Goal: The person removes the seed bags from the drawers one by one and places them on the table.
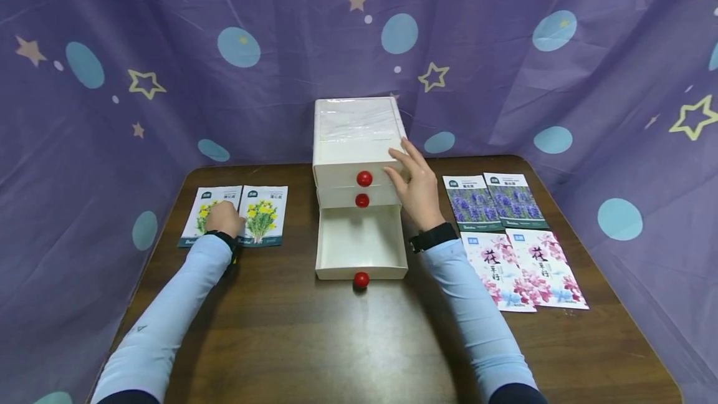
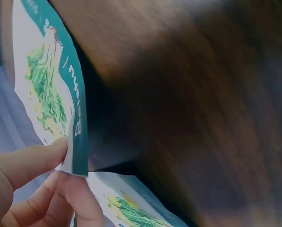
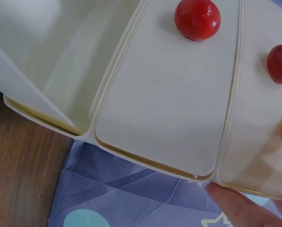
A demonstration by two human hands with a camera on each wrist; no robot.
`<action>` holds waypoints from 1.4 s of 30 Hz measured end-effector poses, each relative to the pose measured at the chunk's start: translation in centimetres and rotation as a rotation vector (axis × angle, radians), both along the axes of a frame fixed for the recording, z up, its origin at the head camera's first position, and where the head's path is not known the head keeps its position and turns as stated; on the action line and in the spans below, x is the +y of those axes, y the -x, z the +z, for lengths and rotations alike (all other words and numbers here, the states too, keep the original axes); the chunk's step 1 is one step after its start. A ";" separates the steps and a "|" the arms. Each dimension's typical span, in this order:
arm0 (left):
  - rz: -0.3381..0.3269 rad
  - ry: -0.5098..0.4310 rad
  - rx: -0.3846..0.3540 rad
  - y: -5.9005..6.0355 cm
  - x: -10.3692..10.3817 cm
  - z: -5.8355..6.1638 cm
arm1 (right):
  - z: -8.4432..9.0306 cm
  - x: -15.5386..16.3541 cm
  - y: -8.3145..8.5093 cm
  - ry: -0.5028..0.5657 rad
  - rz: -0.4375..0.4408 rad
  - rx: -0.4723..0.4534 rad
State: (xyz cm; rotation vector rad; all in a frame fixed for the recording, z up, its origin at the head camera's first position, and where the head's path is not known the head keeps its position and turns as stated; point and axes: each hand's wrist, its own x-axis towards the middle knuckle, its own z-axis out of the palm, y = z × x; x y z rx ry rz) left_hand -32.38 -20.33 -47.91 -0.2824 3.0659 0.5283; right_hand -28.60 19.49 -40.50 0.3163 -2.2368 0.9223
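Note:
My left hand (image 1: 224,218) pinches a seed packet (image 2: 46,90) with yellow flowers between thumb and fingers, its green-banded edge raised and bowed in the left wrist view. A matching seed packet (image 1: 262,217) lies just to its right. In the middle stands a white drawer cabinet (image 1: 359,126) with red round knobs. Its bottom drawer (image 1: 361,239) is pulled out, bare inside, while the two upper drawers are closed. My right hand (image 1: 417,192) touches the cabinet's upper right front corner, fingers spread over the front and side edges.
On the right of the wooden table (image 1: 387,348) lie two purple-flower packets (image 1: 475,204) above two pink-flower packets (image 1: 546,270), the lower pair overlapping. A purple curtain (image 1: 314,30) with stars and dots hangs behind and beside the table.

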 end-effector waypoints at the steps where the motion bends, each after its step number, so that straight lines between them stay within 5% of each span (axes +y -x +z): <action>1: 0.004 0.008 -0.006 0.1 0.0 -0.2 | 0.0 0.0 0.0 -0.001 0.002 -0.001; 15: 0.039 0.004 -0.071 0.7 0.2 -0.6 | 0.0 0.0 0.0 -0.007 0.006 0.007; 28: 0.019 0.117 -0.121 0.6 0.2 -0.6 | 0.0 0.0 0.0 -0.005 0.000 0.002; 32: -0.025 0.067 -0.040 0.2 0.0 -0.9 | -0.1 -0.1 -0.1 -0.009 -0.003 -0.005; 35: -0.075 0.015 0.106 -0.2 0.4 -0.9 | -0.1 -0.2 -0.1 -0.011 -0.003 -0.006; 39: -0.176 -0.092 0.335 -1.3 2.6 0.1 | -0.1 -0.1 -0.1 -0.010 -0.010 -0.006; 42: -0.296 -0.247 0.367 -3.1 5.1 1.3 | 0.0 -0.2 0.0 -0.004 -0.008 -0.004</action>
